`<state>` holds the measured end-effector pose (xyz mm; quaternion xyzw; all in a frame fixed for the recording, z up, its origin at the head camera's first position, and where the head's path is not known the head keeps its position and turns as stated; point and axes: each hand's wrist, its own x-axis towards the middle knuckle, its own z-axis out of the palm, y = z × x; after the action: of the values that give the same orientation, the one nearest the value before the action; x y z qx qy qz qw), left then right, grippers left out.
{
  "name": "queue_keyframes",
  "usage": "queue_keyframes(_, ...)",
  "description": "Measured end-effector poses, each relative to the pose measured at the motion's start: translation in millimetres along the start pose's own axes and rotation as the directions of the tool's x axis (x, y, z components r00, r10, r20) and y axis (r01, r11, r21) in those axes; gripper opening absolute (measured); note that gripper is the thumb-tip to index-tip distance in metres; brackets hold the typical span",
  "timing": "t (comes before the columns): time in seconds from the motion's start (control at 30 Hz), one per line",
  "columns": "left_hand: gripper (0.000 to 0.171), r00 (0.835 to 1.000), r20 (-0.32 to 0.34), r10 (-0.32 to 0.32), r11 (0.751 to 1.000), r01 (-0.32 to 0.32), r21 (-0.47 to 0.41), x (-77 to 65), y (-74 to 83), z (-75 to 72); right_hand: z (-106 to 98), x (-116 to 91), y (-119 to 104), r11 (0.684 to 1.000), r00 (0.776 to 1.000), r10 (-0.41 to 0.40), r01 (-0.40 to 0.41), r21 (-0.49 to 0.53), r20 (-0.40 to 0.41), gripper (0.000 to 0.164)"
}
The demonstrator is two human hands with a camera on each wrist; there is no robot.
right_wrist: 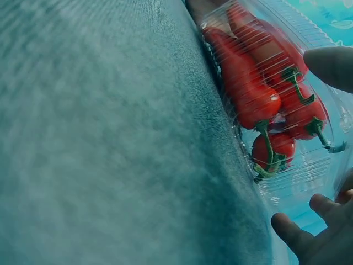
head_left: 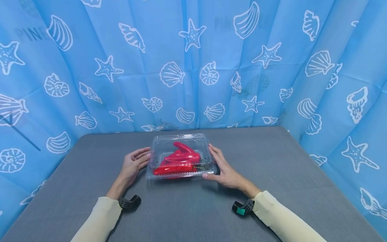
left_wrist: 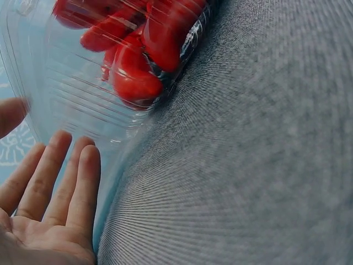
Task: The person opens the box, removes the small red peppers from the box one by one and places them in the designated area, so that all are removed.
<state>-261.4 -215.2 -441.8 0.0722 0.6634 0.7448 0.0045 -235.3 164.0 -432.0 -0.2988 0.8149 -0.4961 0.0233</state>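
Flanking: left grip (head_left: 133, 164), fingers extended and uncurled, at the box's nine o'clock wall; whether the fingertips touch cannot be told. Right grip (head_left: 226, 173), spread and not clenched, thumb at the four o'clock corner, fingers along the three o'clock wall; firmness of contact unclear.

Clear plastic box (head_left: 164, 143), one, lidded, ribbed walls; appears to rest on the counter, toward twelve o'clock from the wearer, between the two grips. Judged light, thin-walled, springy; smooth faces probably slick, lid liable to dent or pop under pressure. Best hold: low at three and nine o'clock, beneath the projecting rim, with even, modest pressure.

Red peppers (head_left: 181, 157), several, glossy, inside, gathered toward six o'clock; green stems (right_wrist: 267, 144) toward three. Judged firm but bruisable, carrying most of the weight, likely to roll if tilted; best kept level.

Counter (head_left: 181, 208), grey, fabric-covered. Curtain (head_left: 193, 94), blue, white shell and starfish print, beyond at twelve o'clock.
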Motion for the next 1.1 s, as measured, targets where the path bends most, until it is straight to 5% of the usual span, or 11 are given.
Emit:
queue_keyframes(0.43, 0.054, 1.000, 0.001, -0.005, 1.000, 0.005, 0.009, -1.3, 0.9, -1.1, -0.5, -3.2, -8.8, 0.980, 0.999, 0.021, -0.014, -0.198, 0.034, 0.094)
queue_keyframes(1.1, 0.054, 1.000, 0.002, -0.002, 1.000, 0.002, -0.016, -1.9, 2.0, -2.3, -3.3, -4.0, -12.9, 0.958, 1.000, -0.007, 0.011, -0.288, 0.015, 0.087)
